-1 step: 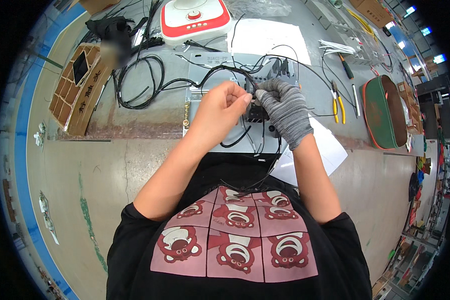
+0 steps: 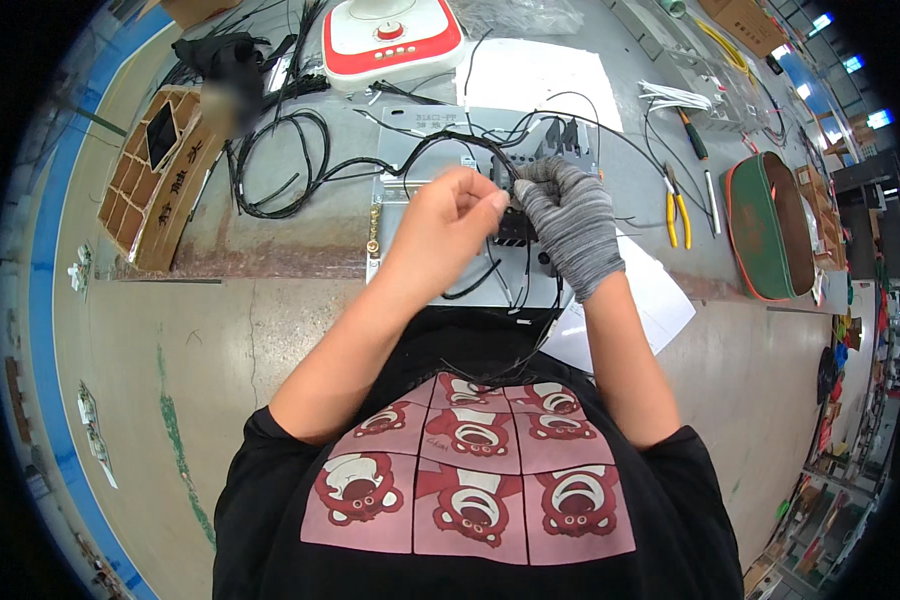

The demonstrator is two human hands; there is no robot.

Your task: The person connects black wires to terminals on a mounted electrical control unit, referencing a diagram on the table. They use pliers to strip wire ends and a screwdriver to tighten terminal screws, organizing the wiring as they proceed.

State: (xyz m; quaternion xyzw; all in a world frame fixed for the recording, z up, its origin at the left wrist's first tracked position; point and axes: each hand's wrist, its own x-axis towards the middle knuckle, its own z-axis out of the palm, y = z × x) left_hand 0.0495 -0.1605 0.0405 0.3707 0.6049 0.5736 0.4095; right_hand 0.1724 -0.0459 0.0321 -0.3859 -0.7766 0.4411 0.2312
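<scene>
Bare left hand (image 2: 448, 225) pinches a black wire (image 2: 440, 143); gloved right hand (image 2: 567, 222) grips the black connector block (image 2: 517, 226) over the metal plate (image 2: 410, 215). Cable coil (image 2: 280, 165) left, yellow pliers (image 2: 677, 205) right.

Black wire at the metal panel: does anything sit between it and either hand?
Nothing visible does. The bare left hand pinches the black wire, and the gloved right hand meets it over the metal panel.

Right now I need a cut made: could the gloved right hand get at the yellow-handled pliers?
Probably yes. The pliers lie in the open just right of the right hand, only thin wires near them. But that hand is busy at the black component.
</scene>
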